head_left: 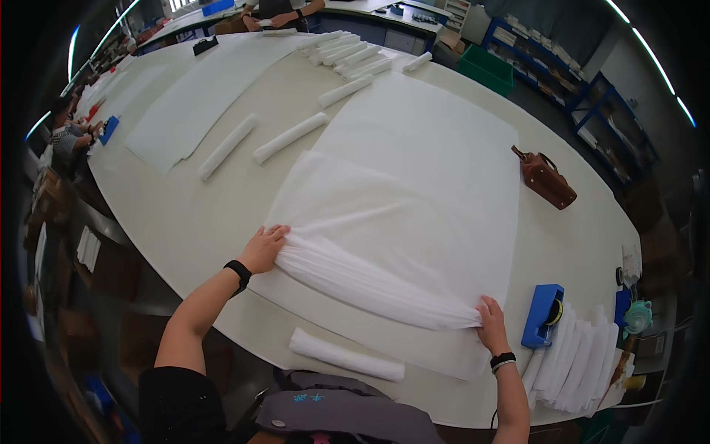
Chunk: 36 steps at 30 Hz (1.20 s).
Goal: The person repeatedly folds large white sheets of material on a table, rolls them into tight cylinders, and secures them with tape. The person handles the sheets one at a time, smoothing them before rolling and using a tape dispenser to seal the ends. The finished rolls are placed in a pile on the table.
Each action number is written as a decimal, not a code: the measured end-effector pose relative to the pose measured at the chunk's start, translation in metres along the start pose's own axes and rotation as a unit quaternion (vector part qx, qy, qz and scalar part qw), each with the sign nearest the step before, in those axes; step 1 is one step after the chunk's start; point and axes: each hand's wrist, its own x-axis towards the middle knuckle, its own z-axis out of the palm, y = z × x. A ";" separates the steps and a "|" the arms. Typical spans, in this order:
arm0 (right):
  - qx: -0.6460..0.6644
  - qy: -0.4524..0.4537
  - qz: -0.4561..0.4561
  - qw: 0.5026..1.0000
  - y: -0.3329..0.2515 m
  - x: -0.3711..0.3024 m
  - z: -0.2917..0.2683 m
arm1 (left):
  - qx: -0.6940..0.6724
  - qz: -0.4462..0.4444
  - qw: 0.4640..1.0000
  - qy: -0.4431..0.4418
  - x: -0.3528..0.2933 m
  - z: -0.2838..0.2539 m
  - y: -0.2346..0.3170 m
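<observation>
A thin, slightly see-through white sheet (355,196) lies over more flat white sheeting (436,122) on the table in front of me. Its near edge is gathered into a long band of loose folds. My left hand (266,248) is closed on the left end of that band, and a black strap circles the wrist. At the band's right end, my right hand (492,323) pinches the bunched material. A white roll (346,354) rests at the near table edge, between my forearms and touched by neither hand.
A blue tape dispenser (542,316) and stacked white rolls (573,362) stand right of my right hand. Beyond lies a brown bag (546,179). More white rolls (290,138) lie far left on the pale table (177,214). Other people work at the far and left edges.
</observation>
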 end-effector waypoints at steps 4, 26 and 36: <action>0.044 0.054 0.095 0.993 0.010 -0.007 0.033 | -0.006 -0.068 0.997 0.031 0.015 0.012 0.005; 0.050 -0.110 0.200 0.972 0.009 -0.057 -0.016 | -0.380 -0.218 0.870 -0.225 0.004 0.004 0.004; 0.108 -0.112 0.077 0.985 -0.214 0.057 0.030 | -0.368 -0.222 0.872 -0.234 0.010 0.001 0.004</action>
